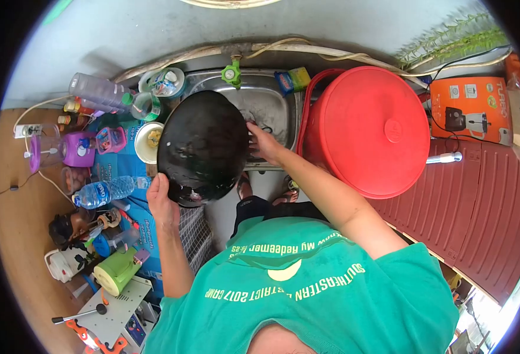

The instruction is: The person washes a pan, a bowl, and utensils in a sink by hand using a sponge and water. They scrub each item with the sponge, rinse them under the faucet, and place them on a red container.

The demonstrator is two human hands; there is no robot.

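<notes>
A large, round, dark wok (204, 147) with a wet, glossy surface is held up tilted in front of my body, between the sink (277, 103) and the crowded counter. My left hand (162, 197) grips its lower left edge, thumb upward. On its right edge, my right hand (263, 144) is closed, with part of the fingers hidden behind the wok. The sink basin lies behind and to the right, below a green tap (231, 74). Just left of the wok stands a white tub (148, 143) with something yellowish inside.
To the right, a big red lidded container (372, 130) stands by the sink, with an orange blender box (471, 109) beyond. A yellow-and-blue packet (293, 80) sits on the sink's rim. Water bottles (111, 192), a purple blender (78, 148) and a green pitcher (118, 272) crowd the left.
</notes>
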